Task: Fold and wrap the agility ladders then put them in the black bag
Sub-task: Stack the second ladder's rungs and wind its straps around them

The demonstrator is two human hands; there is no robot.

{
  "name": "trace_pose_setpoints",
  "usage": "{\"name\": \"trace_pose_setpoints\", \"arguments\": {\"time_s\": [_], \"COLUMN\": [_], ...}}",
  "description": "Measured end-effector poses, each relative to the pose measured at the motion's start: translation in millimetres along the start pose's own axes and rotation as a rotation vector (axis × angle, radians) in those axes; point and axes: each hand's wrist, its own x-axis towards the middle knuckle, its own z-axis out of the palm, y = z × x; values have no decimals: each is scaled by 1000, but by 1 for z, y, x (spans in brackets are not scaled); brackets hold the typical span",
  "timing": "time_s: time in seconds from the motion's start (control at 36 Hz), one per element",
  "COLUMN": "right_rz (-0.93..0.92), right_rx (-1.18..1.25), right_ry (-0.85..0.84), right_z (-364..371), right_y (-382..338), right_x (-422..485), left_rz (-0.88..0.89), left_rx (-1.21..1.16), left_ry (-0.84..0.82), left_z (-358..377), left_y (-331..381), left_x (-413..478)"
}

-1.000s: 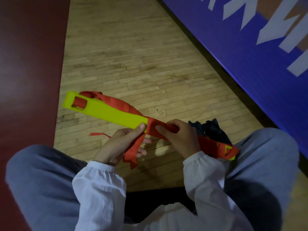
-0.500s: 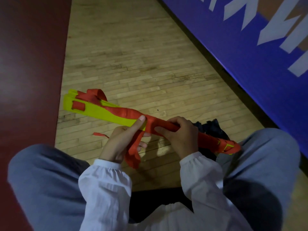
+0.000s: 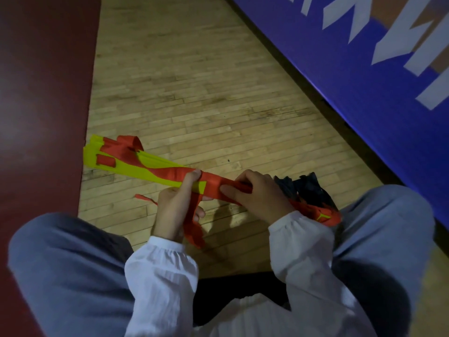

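Stacked yellow plastic ladder rungs [image 3: 136, 167], bundled flat and bound by a red webbing strap [image 3: 175, 172], held level above the wooden floor [image 3: 194, 93] between both hands, likely to keep the wrap taut. Left hand [image 3: 175, 210] clamped on rungs, thumb pinning strap, loose tail dangling below fingers; right hand [image 3: 257, 193] closed around the wrapped span. Black fabric bag [image 3: 306, 190] crumpled just beyond right knuckles.

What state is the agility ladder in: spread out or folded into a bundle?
Folded. The yellow rungs lie stacked in one bundle, with the red strap wound across it, held by the left hand and right hand.
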Motion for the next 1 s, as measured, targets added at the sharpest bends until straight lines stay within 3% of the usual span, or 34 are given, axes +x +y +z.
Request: {"name": "trace_pose_setpoints", "arguments": {"time_s": [0.28, 0.53, 0.72, 1.0], "right_rz": [40, 23, 42, 42], "right_rx": [84, 156, 183, 105], "right_ry": [-202, -117, -44, 113], "right_z": [-16, -6, 1, 10], "right_y": [-7, -1, 1, 4], "right_x": [-8, -10, -10, -9], "left_rz": [127, 45, -91, -79], "left_rx": [94, 42, -28, 48], "left_ry": [-129, -265, -485, -469], "left_z": [-7, -12, -19, -17], "left_y": [4, 3, 4, -1], "left_x": [1, 5, 6, 8]}}
